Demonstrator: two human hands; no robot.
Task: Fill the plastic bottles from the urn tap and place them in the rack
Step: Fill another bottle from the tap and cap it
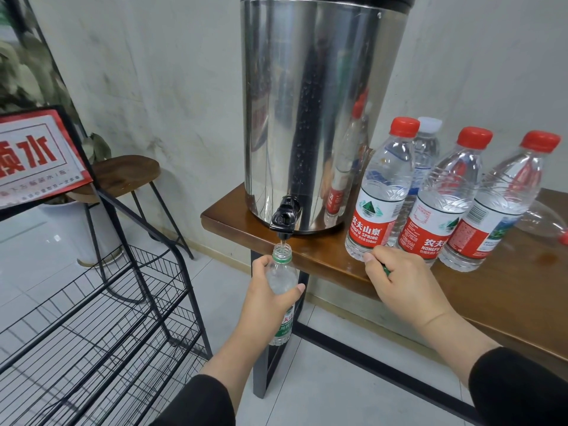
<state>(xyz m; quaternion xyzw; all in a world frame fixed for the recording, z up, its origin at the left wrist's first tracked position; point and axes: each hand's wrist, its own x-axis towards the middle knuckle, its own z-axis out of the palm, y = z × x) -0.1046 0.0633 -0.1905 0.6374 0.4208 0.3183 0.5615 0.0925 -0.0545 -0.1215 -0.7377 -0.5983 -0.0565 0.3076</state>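
Under the urn point(316, 112) tap point(284, 218), at 6 o'clock of it, left hand point(270, 299) grips an uncapped green-label bottle point(281, 272), neck just below the spout. Right hand point(405, 284) rests on the table point(507, 290) edge, pinching something small & green, prob the cap. Keep neck centred, bottle upright, stop w/ headroom; rack point(101, 327) waits at 9 o'clock
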